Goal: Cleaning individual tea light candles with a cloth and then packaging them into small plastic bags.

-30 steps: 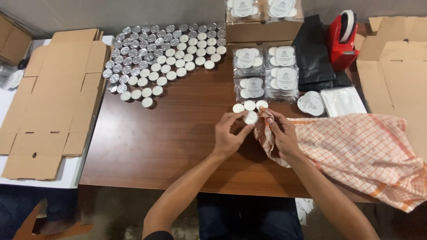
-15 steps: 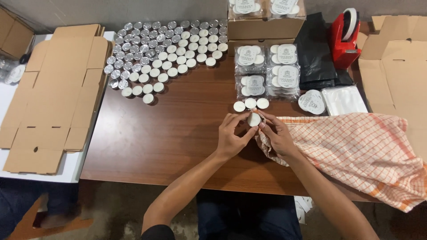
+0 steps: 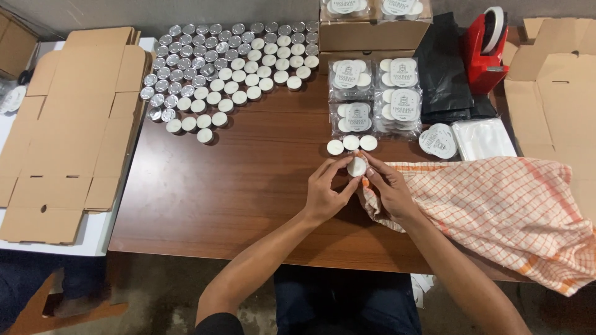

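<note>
White wax filled the small round tealight [image 3: 356, 166], which was pinched between the fingertips of the left hand [image 3: 327, 192] and the right hand [image 3: 388, 189], just above the brown wooden tabletop [image 3: 248, 186]. A corner of the orange-checked cloth [image 3: 496, 205] was gathered under the right hand's grip. Three finished tealights [image 3: 351, 144] were lined up just beyond. Four clear packs [image 3: 372, 96] were already filled; many loose metal-cupped tealights [image 3: 230, 68] were left, judging by the cluster.
</note>
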